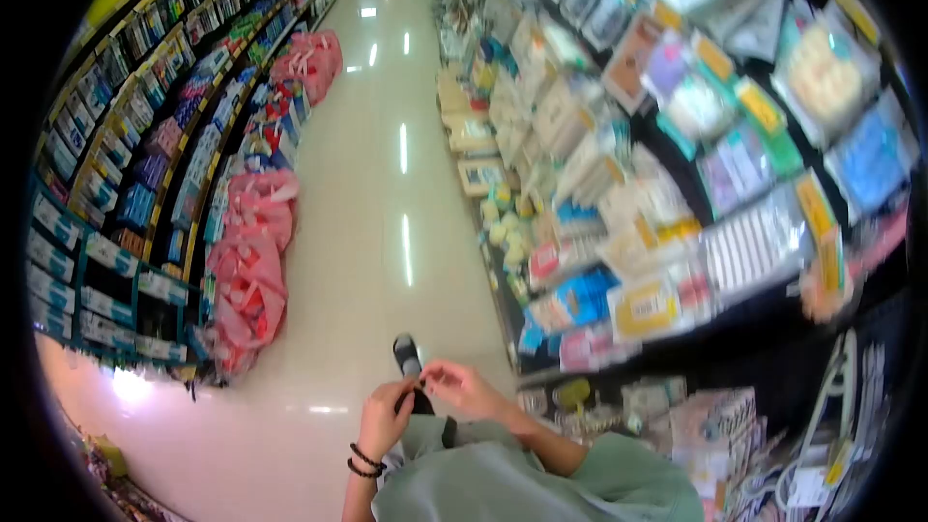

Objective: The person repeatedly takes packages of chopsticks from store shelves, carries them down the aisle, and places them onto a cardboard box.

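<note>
Both hands meet low in the view, in front of my body, with their fingertips close together. My left hand (388, 412) is closed in a pinch, and a dark beaded bracelet (365, 460) circles its wrist. Opposite it, my right hand (466, 389) has thumb and forefinger drawn together in a pinch too. A tiny dark spot shows between the fingertips, too small to name. Beneath the hands are my green shirt (503, 483) and one foot in a dark sandal (405, 350) on the floor.
A shiny tiled aisle (358, 193) runs ahead. Shelves of boxed goods (155, 150) stand on the left, with pink bags (249, 280) along their foot. On the right, a shelf display holds packaged textiles (744, 251); white hangers (822, 416) sit at lower right.
</note>
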Demonstrator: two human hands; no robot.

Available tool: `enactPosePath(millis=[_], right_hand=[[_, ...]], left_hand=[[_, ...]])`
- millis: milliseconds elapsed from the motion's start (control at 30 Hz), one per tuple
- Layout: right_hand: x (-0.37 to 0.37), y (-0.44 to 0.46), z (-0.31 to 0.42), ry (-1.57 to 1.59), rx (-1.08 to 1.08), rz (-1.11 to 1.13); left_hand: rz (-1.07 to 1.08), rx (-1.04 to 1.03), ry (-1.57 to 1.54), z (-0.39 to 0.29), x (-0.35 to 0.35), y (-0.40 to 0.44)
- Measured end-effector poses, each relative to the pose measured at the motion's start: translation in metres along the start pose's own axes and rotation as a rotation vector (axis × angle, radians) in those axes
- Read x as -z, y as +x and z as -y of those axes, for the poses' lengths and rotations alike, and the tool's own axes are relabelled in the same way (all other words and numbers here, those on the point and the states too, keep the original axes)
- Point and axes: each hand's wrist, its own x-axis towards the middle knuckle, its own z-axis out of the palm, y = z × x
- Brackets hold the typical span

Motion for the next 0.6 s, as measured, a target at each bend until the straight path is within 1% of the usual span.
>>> enactPosePath(millis=[33, 67, 100, 200, 300, 333, 433, 467, 567, 600], right_hand=[[0.002, 0.025, 0.006, -0.068, -0.034, 0.029], [0.003, 0.048, 0.003, -0.068, -0.022, 0.033], [0.007, 0.073, 0.0, -0.067, -0.012, 0.042], [0.01, 0.148, 0.028, -0.102, 0.024, 0.086], [0.016, 0.213, 0.063, -0.149, 0.073, 0.07], [0.016, 0.231, 0.07, -0.165, 0.093, 0.053], [0.025, 0.277, 0.085, 0.01, 0.186, -0.003], [0.029, 0.289, 0.098, 0.027, 0.165, -0.015], [0.052, 0.323, 0.164, -0.073, 0.34, -0.083], [0.062, 0.328, 0.204, -0.115, 0.436, -0.075]], left_hand=[[0.006, -0.001, 0.014, 0.014, 0.008, 0.025], [0.031, -0.003, 0.053, 0.026, 0.015, 0.051], [0.009, -0.022, 0.031, 0.03, 0.026, 0.081], [-0.027, -0.088, -0.014, 0.043, 0.06, 0.159], [-0.028, -0.192, 0.049, 0.06, 0.087, 0.234], [-0.008, -0.217, 0.117, 0.064, 0.096, 0.258], [-0.015, -0.236, 0.033, 0.062, 0.115, 0.317], [-0.01, -0.229, 0.008, 0.064, 0.117, 0.334], [0.03, -0.194, -0.049, 0.085, 0.115, 0.377], [0.038, -0.188, -0.049, 0.093, 0.111, 0.391]])
